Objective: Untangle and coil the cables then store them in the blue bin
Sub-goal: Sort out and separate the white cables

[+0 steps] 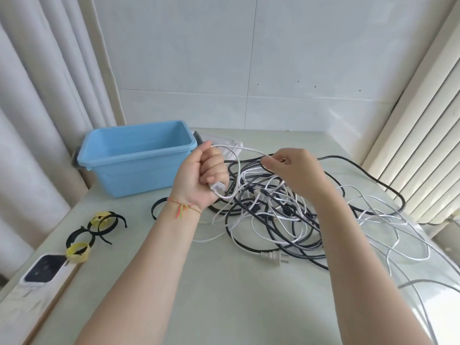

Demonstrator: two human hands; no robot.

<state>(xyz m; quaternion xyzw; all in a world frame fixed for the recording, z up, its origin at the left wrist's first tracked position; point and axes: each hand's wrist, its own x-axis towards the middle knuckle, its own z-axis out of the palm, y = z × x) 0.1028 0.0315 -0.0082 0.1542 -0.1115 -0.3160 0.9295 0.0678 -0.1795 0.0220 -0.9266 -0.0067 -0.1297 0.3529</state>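
A tangle of white and black cables (278,215) lies on the pale table, right of centre. My left hand (204,175) is raised above it in a fist, gripping a white cable whose flat white plug end (217,188) sticks out below the fingers. That white cable (249,148) arcs from the top of my left fist to my right hand (296,170), which pinches it above the tangle. The blue bin (139,155) stands at the back left with nothing visible inside it.
Black and yellow strap ties (92,232) lie at the left, next to a phone (44,268) at the table's edge. A white two-pin plug (275,257) rests at the front of the tangle. Loose white cable (398,245) spreads to the right edge. Curtains hang on both sides.
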